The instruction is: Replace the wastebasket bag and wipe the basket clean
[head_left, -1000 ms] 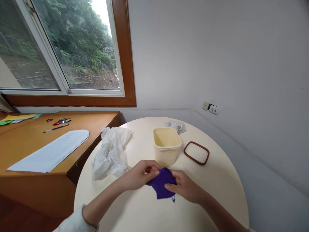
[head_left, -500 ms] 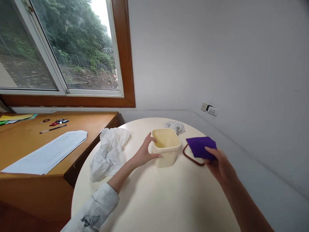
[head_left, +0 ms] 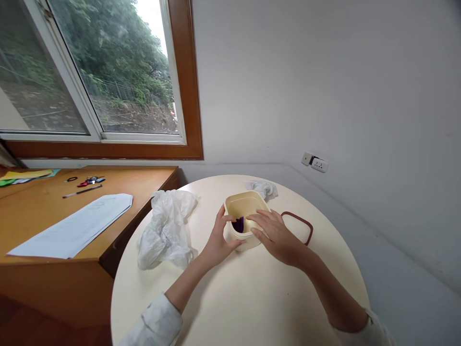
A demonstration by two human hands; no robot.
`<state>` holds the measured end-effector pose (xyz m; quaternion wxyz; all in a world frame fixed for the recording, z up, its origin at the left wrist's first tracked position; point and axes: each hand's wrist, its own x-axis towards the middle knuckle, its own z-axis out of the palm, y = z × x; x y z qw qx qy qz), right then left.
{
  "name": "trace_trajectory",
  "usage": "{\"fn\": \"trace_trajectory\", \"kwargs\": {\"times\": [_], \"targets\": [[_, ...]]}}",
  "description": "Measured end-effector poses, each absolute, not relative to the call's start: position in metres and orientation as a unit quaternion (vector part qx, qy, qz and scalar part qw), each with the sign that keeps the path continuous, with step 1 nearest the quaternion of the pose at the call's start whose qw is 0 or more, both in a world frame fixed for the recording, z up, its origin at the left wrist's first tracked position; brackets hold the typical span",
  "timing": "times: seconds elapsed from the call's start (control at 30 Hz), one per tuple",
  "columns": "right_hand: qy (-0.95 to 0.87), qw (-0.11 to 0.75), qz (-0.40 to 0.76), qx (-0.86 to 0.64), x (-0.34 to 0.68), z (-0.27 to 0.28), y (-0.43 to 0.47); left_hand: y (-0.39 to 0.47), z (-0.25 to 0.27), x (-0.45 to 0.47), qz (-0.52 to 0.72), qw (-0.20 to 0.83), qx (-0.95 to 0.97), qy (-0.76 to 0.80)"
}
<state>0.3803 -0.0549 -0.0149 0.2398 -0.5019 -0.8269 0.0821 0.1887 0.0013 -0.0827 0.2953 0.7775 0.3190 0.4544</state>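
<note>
A cream plastic tub (head_left: 247,198) with rounded corners stands on the round table. My left hand (head_left: 219,240) grips its left side, fingers over the rim and thumb against the outer front wall. Down inside the tub lies a purple cloth-like piece (head_left: 238,224), only partly visible. My right hand (head_left: 275,235) is over the tub's right front rim, its fingers stretched out over the opening and nothing seen in them. Just right of that hand, a reddish-brown rounded band (head_left: 311,233) lies on the tabletop, partly hidden behind the hand.
A crumpled white plastic bag (head_left: 165,228) lies left of the tub, and a smaller bag (head_left: 262,188) behind it. On the wooden desk (head_left: 144,185) are paper sheets (head_left: 79,223), a pen (head_left: 82,191) and small items. The wall with an outlet (head_left: 319,165) stands close behind the round table (head_left: 230,298).
My right hand has moved left from beside the tub to its opening. The purple piece has gone from that hand into the tub. The reddish-brown band has shifted slightly.
</note>
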Motion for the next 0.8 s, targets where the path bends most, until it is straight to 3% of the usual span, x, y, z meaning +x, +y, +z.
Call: {"fn": "trace_trajectory", "kwargs": {"times": [0.23, 0.37, 0.6, 0.8], "targets": [[-0.835, 0.259, -0.011, -0.484, 0.371, -0.039, -0.077, -0.013, -0.091, 0.187, 0.503, 0.410, 0.720, 0.246], [-0.833, 0.272, -0.009, -0.481, 0.368, -0.054, -0.084, -0.008, -0.088, 0.189, 0.566, 0.454, 0.642, 0.249], [-0.844, 0.290, 0.018, -0.450, 0.356, -0.079, -0.107, -0.010, -0.057, 0.178, 0.505, 0.430, 0.697, 0.272], [-0.834, 0.294, -0.013, -0.467, 0.334, -0.082, -0.127, -0.016, -0.047, 0.171, 0.466, 0.517, 0.668, 0.263]]}}
